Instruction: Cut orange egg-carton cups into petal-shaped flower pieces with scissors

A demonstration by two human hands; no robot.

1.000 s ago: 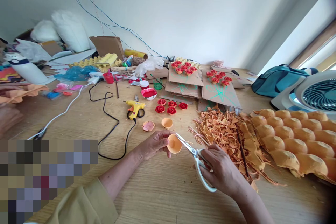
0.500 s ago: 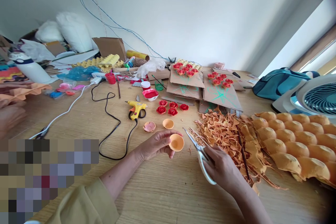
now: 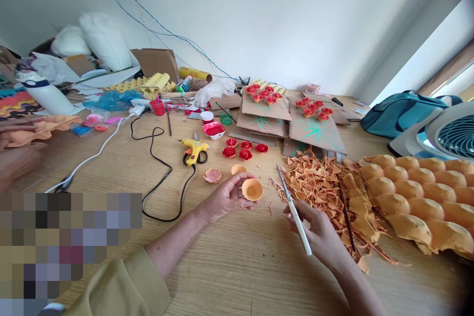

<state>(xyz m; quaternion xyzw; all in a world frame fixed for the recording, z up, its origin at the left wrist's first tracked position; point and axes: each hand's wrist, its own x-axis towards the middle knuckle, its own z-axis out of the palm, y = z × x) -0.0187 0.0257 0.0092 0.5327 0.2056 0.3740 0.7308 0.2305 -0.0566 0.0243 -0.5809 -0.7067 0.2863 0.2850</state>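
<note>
My left hand [image 3: 231, 195] pinches a small orange egg-carton cup [image 3: 253, 189] by its rim, its opening tilted toward me. Grey-handled scissors [image 3: 296, 217] are in my right hand [image 3: 314, 227], blades pointing away and turned edge-on, with the blades together. Just behind the held cup lies another orange cup [image 3: 239, 169], partly covered by my fingers. A petal-cut pinkish cup [image 3: 212, 175] rests to its left. Several red paper roses [image 3: 245, 145] sit farther back. Orange carton scraps [image 3: 309, 177] are heaped beyond my right hand.
A yellow glue gun [image 3: 194, 152] with a black cord lies left of centre. Behind it stands a dish of red paint [image 3: 214, 130]. Cardboard sheets [image 3: 314, 133] carry more roses. An orange egg tray [image 3: 418, 192] is at right, near a fan [image 3: 452, 131]. Another person's hand [image 3: 18, 158] is at far left.
My left hand has turned the cup and shifted it slightly up and right. The scissors in my right hand have rotated edge-on, and their blades have closed.
</note>
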